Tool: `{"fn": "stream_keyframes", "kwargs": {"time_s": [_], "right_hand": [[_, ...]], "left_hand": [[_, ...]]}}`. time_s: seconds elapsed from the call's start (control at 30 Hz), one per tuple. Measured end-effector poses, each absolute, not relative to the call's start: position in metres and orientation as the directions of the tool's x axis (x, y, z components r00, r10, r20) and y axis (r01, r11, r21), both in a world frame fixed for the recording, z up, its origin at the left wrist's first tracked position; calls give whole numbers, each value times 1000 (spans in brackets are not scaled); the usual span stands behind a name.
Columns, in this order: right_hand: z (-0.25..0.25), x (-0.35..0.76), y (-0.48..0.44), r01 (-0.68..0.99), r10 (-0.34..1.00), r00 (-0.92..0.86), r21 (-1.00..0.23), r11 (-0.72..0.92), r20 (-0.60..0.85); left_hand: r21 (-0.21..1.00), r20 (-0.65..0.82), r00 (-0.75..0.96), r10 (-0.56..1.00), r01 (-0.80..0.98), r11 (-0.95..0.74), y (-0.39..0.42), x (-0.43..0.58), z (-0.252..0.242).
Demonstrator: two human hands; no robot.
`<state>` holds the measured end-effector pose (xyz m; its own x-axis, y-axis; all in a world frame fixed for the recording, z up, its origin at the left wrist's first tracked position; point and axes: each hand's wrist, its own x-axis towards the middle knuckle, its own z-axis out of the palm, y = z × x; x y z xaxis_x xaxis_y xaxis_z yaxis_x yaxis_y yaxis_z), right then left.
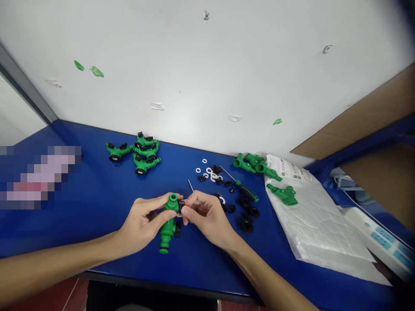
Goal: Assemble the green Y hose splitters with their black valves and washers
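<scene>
My left hand [142,221] is closed around a green plastic hose splitter [167,229], held over the near part of the table with one round opening facing up. The thumb and fingers of my right hand [210,218] pinch a small black valve knob [181,207] against the splitter's side. A second black knob [177,229] sits lower on the same splitter. Just beyond my right hand lie white ring washers [209,170], small black parts [231,208] and a screwdriver [246,190] with a green and black handle. My fingers partly hide the spot where knob and splitter meet.
Several green splitters with black knobs [145,164] lie at the back left. More green splitter bodies [254,162] rest at the right, one on a white padded bag [308,216]. Black round caps [247,224] lie near my right wrist. A power strip [379,237] stands far right.
</scene>
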<state>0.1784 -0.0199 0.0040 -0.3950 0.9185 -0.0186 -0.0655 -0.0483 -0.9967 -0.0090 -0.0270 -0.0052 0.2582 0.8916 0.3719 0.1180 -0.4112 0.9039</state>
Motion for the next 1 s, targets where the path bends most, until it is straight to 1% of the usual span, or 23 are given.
{"fn": "stream_keyframes", "kwargs": {"time_s": [0.13, 0.2, 0.27, 0.33, 0.43, 0.53, 0.63, 0.73, 0.77, 0.83, 0.9, 0.97, 1.0], "right_hand": [[-4, 176, -22, 15, 933, -351, -996, 90, 79], [-8, 176, -22, 70, 929, -344, -983, 168, 134], [-10, 178, -21, 131, 910, -361, -956, 263, 202], [-11, 181, -19, 198, 873, -396, -901, 386, 287], [-10, 184, -15, 264, 775, -463, -768, 583, 430], [-6, 189, -10, 258, 648, -578, -643, 722, 496], [1, 193, -6, 244, 529, -708, -542, 804, 467], [7, 196, -7, 227, 463, -763, -485, 845, 450], [7, 196, -8, 214, 465, -752, -493, 843, 468], [4, 195, -11, 172, 508, -675, -555, 814, 535], [0, 193, -13, 141, 607, -538, -648, 748, 585], [-3, 189, -14, 120, 744, -376, -767, 631, 553], [-4, 188, -14, 107, 816, -299, -832, 544, 495]], "left_hand": [[967, 200, 273, 941, 98, -234, -27, -9, -5], [993, 84, 288, 954, 52, -103, -25, -10, -5], [998, -47, 339, 940, -24, 58, -24, -10, -4], [965, -168, 408, 897, -119, 235, -22, -10, -3], [866, -297, 488, 821, -225, 447, -18, -11, 0], [796, -363, 553, 750, -235, 558, -15, -12, 2], [758, -404, 623, 670, -182, 626, -10, -14, 5], [735, -435, 667, 605, -125, 666, -8, -16, 10], [736, -433, 676, 596, -117, 667, -7, -16, 12], [752, -409, 675, 614, -133, 646, -9, -15, 14], [784, -362, 630, 688, -194, 590, -11, -14, 13], [831, -306, 545, 781, -249, 498, -14, -13, 9], [861, -273, 498, 824, -256, 440, -15, -13, 7]]}}
